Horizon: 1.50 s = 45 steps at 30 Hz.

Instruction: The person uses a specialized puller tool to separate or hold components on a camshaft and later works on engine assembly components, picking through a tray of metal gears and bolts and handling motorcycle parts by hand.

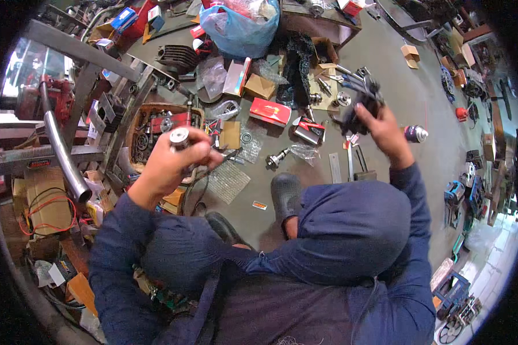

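My left hand (pixel 171 164) is closed round a metal part, of which a round, silvery end (pixel 179 135) shows above the fingers. The rest of that part is hidden by the hand. To the right, my right hand (pixel 385 132) grips a dark object (pixel 351 112), blurred, so its kind is unclear. Beside that hand a spray can (pixel 414 134) lies on the floor. Between my hands and nearer my feet rests a metal shaft with a thicker end (pixel 277 158). A red and white box (pixel 270 112) lies ahead of it, and a second small box (pixel 308 130) sits to its right.
A wooden tray (pixel 133 129) of metal parts stands behind my left hand. Bubble wrap (pixel 227 181) lies by my feet. At the back are a blue plastic bag (pixel 242 29) and a finned cylinder (pixel 178 58). A shiny pipe (pixel 63 152) juts out at the left.
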Motion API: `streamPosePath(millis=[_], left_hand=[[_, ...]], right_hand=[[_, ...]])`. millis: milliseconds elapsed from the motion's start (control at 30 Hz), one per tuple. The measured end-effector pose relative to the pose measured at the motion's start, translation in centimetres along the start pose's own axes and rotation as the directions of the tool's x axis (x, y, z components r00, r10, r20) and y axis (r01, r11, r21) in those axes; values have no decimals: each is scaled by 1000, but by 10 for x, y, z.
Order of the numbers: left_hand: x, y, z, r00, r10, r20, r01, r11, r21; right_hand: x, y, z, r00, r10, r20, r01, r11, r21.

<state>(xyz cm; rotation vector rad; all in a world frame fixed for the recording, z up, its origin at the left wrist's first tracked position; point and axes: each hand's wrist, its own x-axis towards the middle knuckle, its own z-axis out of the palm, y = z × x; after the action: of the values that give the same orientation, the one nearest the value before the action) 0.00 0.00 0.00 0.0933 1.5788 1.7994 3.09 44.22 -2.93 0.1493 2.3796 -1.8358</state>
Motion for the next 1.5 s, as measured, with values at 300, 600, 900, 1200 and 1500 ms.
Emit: streamPosePath(millis=[300,600,900,1200,1500], left_hand=[[-13,26,36,922,375,97,-302,851,-430],[-29,35,39,939,345,4,-339,926,-167],[-21,23,33,909,357,-217,-409,865,-290],[-19,41,19,776,464,-428,-606,736,-302],[-26,28,1,636,575,-515,-662,749,19]], right_hand=[[5,-182,130,835,-16,551,70,995,-77],[2,-188,167,897,-165,410,290,919,-266],[-2,-131,181,976,91,196,-160,914,372],[-8,-114,244,985,-28,171,-119,604,788],[7,-119,276,944,-53,327,-285,373,883]])
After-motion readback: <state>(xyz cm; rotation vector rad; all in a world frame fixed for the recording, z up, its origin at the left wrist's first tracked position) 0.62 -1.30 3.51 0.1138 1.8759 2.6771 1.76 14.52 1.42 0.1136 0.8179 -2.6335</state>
